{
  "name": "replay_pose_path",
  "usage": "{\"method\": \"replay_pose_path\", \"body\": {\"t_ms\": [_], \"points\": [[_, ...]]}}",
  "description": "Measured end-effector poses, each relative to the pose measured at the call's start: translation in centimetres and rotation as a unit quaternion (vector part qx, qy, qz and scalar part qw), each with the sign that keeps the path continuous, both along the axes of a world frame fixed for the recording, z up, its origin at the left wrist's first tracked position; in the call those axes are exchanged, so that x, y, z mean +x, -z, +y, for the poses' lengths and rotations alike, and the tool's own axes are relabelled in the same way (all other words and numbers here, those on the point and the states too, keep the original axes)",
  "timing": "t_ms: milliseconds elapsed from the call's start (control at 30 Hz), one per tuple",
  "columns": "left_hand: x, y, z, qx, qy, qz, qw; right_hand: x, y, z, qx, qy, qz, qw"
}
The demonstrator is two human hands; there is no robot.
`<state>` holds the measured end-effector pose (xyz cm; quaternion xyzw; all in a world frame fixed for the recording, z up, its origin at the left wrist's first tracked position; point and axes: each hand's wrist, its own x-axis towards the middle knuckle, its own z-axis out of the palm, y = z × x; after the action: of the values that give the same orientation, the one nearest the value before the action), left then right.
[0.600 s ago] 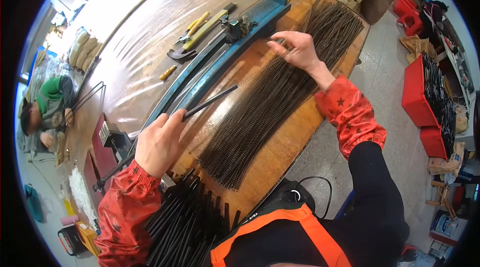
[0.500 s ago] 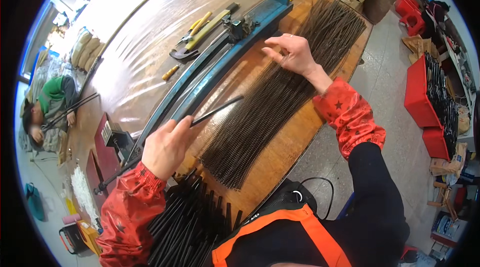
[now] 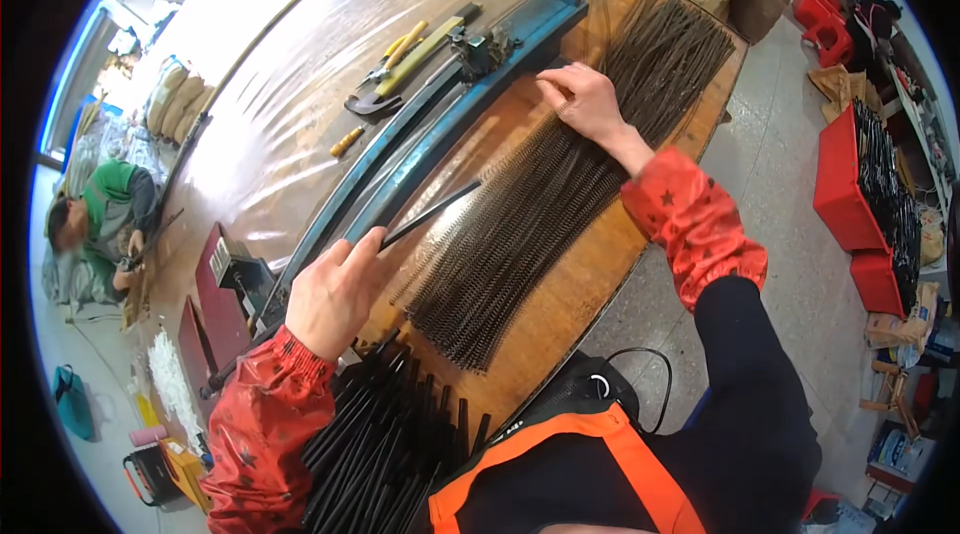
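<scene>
My left hand [image 3: 330, 302] is closed round a thin black tube [image 3: 432, 214], which slants up and to the right over the bench. My right hand [image 3: 582, 102] has thumb and fingertips pinched together above the left side of a long pile of dark coil springs [image 3: 530, 224]. What the pinch holds, if anything, is too fine to make out. A loose-looking spring edge blurs along the pile's left side, below that hand. Beneath my left forearm lies a heap of black tubes [image 3: 385, 444].
A long blue metal fixture [image 3: 430, 149] crosses the wooden bench, with a hammer [image 3: 375, 104], pliers [image 3: 400, 46] and a wooden-handled tool [image 3: 347, 142] beyond it. A co-worker [image 3: 100, 214] sits at far left. Red bins [image 3: 840, 174] with black pieces stand on the right-hand floor.
My right hand's thumb and fingers have closed from a wider gap into a pinch. My left hand keeps the tube almost still. The co-worker's hands have shifted.
</scene>
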<state>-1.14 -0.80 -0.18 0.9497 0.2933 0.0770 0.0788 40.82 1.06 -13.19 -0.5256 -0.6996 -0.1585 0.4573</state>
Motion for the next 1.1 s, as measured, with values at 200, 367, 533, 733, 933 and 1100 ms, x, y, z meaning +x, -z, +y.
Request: {"method": "replay_pose_path", "body": {"t_ms": [200, 367, 533, 733, 933, 1100], "points": [[-0.4, -0.1, -0.5, -0.006, -0.026, -0.001, 1.000, -7.8, -2.3, -1.7, -0.100, -0.162, 0.030, 0.981], [-3.6, 0.2, -0.6, 0.023, -0.051, 0.021, 0.998, -13.1, -2.7, -4.5, -0.133, -0.083, 0.048, 0.987], [-6.1, -1.5, -1.2, 0.054, -0.082, -0.014, 0.995, -13.6, -3.8, -6.5, -0.208, -0.299, 0.186, 0.912], [-6.8, -2.0, -2.7, 0.091, -0.052, -0.007, 0.994, -18.1, -4.2, -5.7, -0.119, -0.316, 0.141, 0.931], [-7.2, -1.5, -3.2, 0.102, -0.058, -0.008, 0.993, -21.6, -4.2, -5.7, -0.077, -0.299, 0.144, 0.940], [-13.7, -2.2, -1.6, 0.107, -0.158, -0.095, 0.977, -16.2, -3.0, -4.2, -0.120, -0.168, 0.059, 0.977]]}}
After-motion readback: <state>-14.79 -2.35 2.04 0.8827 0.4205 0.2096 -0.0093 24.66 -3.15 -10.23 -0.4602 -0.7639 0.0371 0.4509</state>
